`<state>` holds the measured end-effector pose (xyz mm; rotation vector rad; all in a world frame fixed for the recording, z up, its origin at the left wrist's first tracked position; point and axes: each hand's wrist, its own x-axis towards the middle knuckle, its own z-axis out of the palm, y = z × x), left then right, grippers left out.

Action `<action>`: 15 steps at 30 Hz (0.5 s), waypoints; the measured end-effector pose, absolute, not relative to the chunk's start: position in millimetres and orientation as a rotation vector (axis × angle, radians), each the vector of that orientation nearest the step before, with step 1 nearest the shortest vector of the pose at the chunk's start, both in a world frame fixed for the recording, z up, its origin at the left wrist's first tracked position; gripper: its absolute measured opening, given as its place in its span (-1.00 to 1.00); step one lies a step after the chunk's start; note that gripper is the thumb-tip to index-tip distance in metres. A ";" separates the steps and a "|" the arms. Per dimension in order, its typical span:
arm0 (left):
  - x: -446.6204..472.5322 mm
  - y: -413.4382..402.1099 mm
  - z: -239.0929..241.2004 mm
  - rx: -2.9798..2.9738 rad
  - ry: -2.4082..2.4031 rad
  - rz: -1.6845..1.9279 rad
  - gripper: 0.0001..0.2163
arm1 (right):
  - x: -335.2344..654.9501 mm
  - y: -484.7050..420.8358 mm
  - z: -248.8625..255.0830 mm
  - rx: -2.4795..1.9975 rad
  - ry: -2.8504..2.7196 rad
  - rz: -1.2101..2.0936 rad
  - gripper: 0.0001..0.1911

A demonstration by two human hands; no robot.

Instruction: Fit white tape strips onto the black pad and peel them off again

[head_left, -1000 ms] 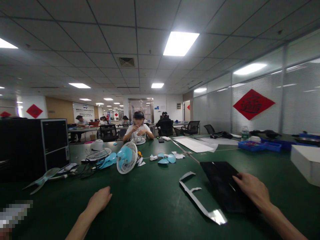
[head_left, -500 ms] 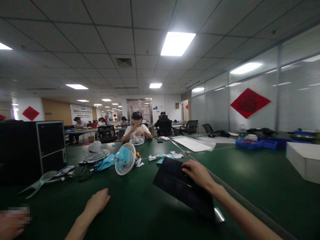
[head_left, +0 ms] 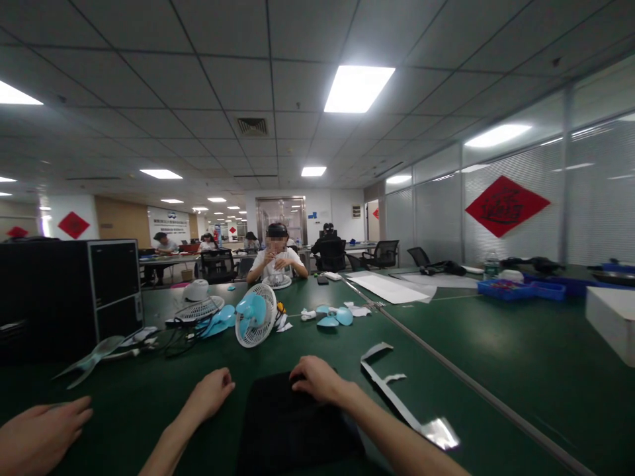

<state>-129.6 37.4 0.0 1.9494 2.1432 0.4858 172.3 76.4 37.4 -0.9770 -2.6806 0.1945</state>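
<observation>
A black flat panel (head_left: 288, 423) lies on the green table (head_left: 496, 370) right in front of me. My right hand (head_left: 317, 380) grips its far edge, fingers curled over it. My left hand (head_left: 208, 393) rests on the table just left of the panel. Its fingers are loosely bent and it holds nothing. A bent silvery strip (head_left: 391, 393) lies on the table to the right of the panel.
Another person's hand (head_left: 42, 436) lies on the table at the lower left. Ahead are a small white and blue fan (head_left: 255, 315), loose blue blades (head_left: 332, 317), cables and a black computer case (head_left: 69, 297). A white box (head_left: 612, 324) stands at right. A person sits across the table.
My right hand has slid the black panel from the right side of the table to just in front of me. My left hand stayed put. Another hand has come in at lower left.
</observation>
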 end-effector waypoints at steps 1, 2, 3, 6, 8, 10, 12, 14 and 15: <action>-125.4 36.4 2.2 1.970 2.098 0.520 -0.76 | 169.4 75.4 36.6 -0.972 -2.684 0.211 -0.70; -121.2 35.1 4.4 1.992 2.044 0.551 -0.72 | 167.0 74.2 35.8 -0.968 -2.686 0.222 -0.69; -117.0 33.3 6.6 2.012 1.987 0.578 -0.67 | 164.9 73.0 34.8 -0.962 -2.687 0.225 -0.69; -107.3 26.4 11.9 2.032 1.807 0.604 -0.50 | 160.7 69.9 30.3 -0.951 -2.685 0.205 -0.70; -103.6 22.2 14.4 2.025 1.703 0.557 -0.38 | 159.1 68.1 26.6 -0.959 -2.670 0.186 -0.70; -100.8 19.1 16.4 2.039 1.631 0.494 -0.29 | 157.9 65.6 23.5 -0.984 -2.650 0.178 -0.70; -97.1 16.4 18.7 2.080 1.595 0.451 -0.25 | 156.5 62.4 21.6 -1.005 -2.634 0.177 -0.70; -91.5 13.2 21.7 2.121 1.587 0.424 -0.22 | 155.2 58.5 20.8 -1.019 -2.621 0.174 -0.70; -88.1 11.3 23.4 2.135 1.590 0.413 -0.21 | 154.9 56.5 20.7 -1.022 -2.614 0.171 -0.70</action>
